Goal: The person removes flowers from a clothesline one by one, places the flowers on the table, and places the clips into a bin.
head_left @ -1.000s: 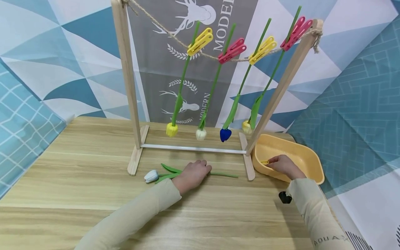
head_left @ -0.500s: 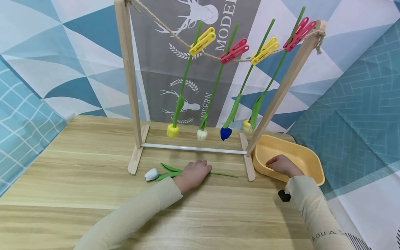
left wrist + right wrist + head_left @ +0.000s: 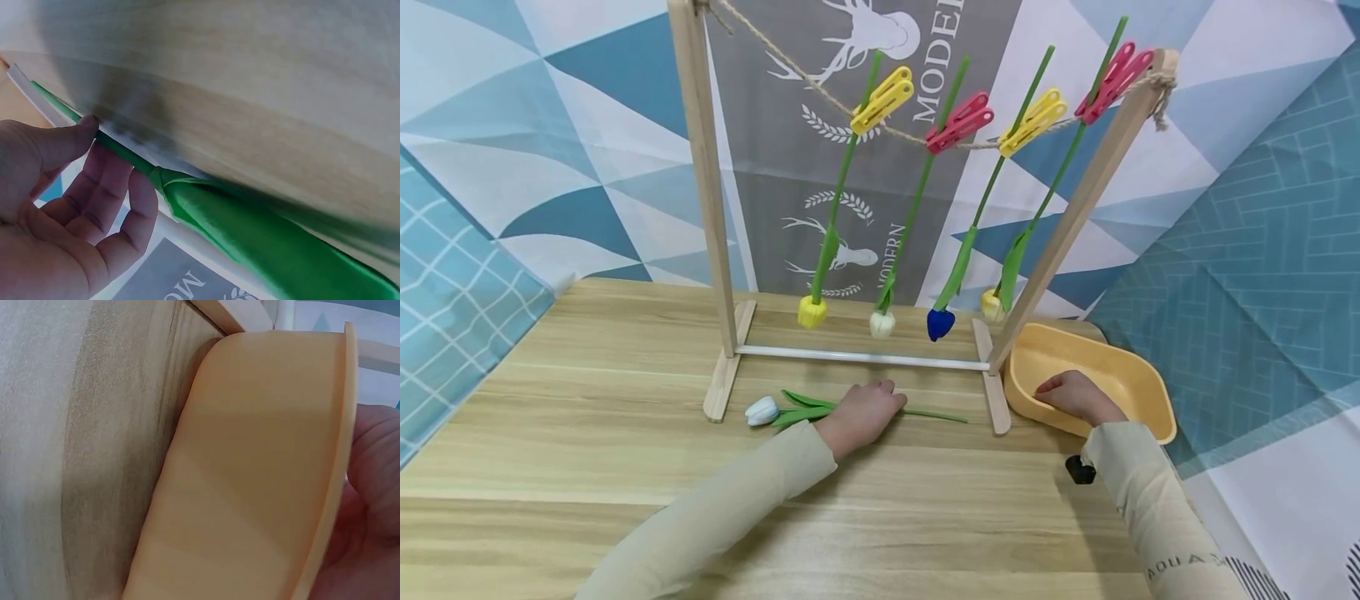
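A white tulip [image 3: 763,411] with a green stem and leaves lies on the table below the wooden rack. My left hand [image 3: 863,415] is at its stem; in the left wrist view the thumb and fingers pinch the green stem [image 3: 128,153] just above the leaf. My right hand [image 3: 1078,397] reaches into the yellow-orange basin [image 3: 1138,367] at the right, its fingers bent downward. The fingertips and anything between them are hidden: the basin wall [image 3: 250,456] blocks them in the right wrist view.
From the rack's rope [image 3: 775,57] hang tulips, head down: yellow [image 3: 812,311], white [image 3: 882,323], blue [image 3: 940,324] and pale yellow [image 3: 992,305]. Yellow clothespins [image 3: 882,101] and pink clothespins [image 3: 958,122] hold them. Rack feet [image 3: 996,400] stand between flower and basin.
A yellow clothespin showed at my right fingertips one second ago; it has dropped out of sight, with the hand hardly shifted. My left hand stays at the tulip stem.
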A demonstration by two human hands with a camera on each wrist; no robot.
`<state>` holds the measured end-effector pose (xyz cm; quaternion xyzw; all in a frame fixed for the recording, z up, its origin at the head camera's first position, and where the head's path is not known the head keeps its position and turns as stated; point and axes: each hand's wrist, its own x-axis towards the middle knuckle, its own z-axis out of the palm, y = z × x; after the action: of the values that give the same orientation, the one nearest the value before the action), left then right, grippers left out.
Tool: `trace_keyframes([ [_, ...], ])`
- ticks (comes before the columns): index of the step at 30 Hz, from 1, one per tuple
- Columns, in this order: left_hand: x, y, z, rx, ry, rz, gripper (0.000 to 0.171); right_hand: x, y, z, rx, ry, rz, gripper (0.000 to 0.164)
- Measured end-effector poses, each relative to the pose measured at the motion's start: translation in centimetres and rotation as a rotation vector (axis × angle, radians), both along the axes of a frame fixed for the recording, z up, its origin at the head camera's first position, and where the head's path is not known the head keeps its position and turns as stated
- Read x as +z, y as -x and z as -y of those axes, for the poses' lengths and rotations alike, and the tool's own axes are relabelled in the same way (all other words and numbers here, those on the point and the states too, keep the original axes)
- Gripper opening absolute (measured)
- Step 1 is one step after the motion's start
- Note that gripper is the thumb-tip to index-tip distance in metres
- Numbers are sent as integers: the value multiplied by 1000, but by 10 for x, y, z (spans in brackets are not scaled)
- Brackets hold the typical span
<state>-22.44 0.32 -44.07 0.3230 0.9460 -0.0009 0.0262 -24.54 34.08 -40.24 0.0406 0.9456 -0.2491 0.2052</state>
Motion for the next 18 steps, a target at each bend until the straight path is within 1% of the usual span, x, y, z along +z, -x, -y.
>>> trace_keyframes([
  [5,3,-2,3,-10,-24,-12,16,10,-6,4,-59,12,-21,48],
  [7,4,-3,6,-17,-52,-31,10,16,-10,7,-74,5,-46,53],
  [9,7,-5,11,-19,-97,-45,2,21,-12,9,-70,-8,-86,55],
  [11,11,-6,19,-17,-151,-56,9,27,-14,13,-63,-6,-121,56],
  [13,17,-8,28,-12,-213,-48,14,32,-16,16,-53,1,-155,58],
  [16,25,-10,42,-7,-276,-44,15,41,-19,22,-44,13,-190,58],
  [18,31,-12,51,-5,-305,-60,16,46,-22,27,-34,14,-215,57],
])
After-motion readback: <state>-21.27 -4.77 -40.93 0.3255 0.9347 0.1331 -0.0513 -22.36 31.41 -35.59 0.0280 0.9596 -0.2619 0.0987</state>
